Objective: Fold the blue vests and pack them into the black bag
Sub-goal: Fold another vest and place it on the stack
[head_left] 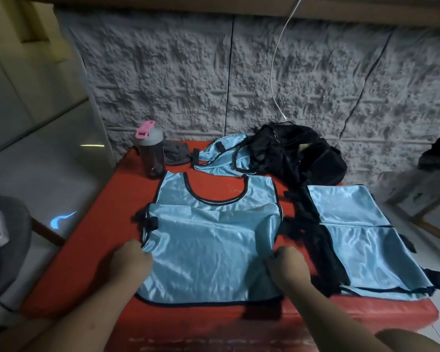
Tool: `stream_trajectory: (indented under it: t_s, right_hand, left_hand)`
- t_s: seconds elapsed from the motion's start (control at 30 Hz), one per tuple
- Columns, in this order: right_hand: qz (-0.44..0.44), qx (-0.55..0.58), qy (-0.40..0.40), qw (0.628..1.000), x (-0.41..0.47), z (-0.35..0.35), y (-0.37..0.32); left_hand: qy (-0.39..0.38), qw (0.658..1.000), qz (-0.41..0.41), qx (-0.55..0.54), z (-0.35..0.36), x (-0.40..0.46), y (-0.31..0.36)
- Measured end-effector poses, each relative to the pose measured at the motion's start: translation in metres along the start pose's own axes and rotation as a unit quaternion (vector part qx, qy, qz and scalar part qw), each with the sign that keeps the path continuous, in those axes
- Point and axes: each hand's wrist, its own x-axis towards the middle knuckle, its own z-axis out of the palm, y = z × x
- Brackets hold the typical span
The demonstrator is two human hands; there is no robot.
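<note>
Blue vest [208, 240], trimmed in black, lies spread flat at the centre of the frame on a red table [87, 262], its scooped neckline toward the wall. A person's left hand [131, 260] grips the vest's left side edge with curled fingers, while the right hand [288, 262] pinches the right side edge the same way — both hands sit low in the frame, forearms reaching up from the bottom. To the right of centre, just beside the spread garment, a stack of folded vests [366, 240] rests with black straps poking out along its edges. In the upper middle, a crumpled vest [219, 158] lies against the black bag [297, 153], which slumps at the table's far edge below a dangling white cable [273, 72]. A bottle with a pink-latched lid [151, 151] stands upright at upper left of the table — a grey cloth [175, 152] is bunched beside it.
</note>
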Motion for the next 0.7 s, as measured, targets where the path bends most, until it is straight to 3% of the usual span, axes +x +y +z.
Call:
stream_trajectory:
  t_s: [0.1,0.23,0.3,0.37,0.5,0.7]
  right_hand:
    - [0.026,0.171,0.001,0.985,-0.004,-0.005,-0.006]
    - [0.099,0.482,-0.068,0.868,-0.019,-0.013,-0.015]
    - [0.119,0.54,-0.107,0.826,-0.023,-0.018,-0.018]
    - [0.132,0.558,-0.122,0.81,-0.021,-0.022,-0.018]
    - [0.13,0.551,-0.137,0.813,-0.02,-0.028,-0.012]
    - [0.158,0.446,-0.059,0.879,-0.005,-0.029,0.017]
  left_hand:
    - [0.015,0.997,0.007,-0.074,-0.004,0.002,0.0]
    - [-0.003,0.994,-0.006,-0.107,-0.006,-0.004,-0.001]
    - [0.001,0.992,-0.011,-0.127,-0.006,-0.005,-0.002]
    - [0.011,0.991,-0.019,-0.135,-0.006,-0.002,-0.004]
    - [0.027,0.988,-0.032,-0.149,-0.006,0.002,-0.01]
    - [0.048,0.986,-0.03,-0.156,0.0,0.004,-0.023]
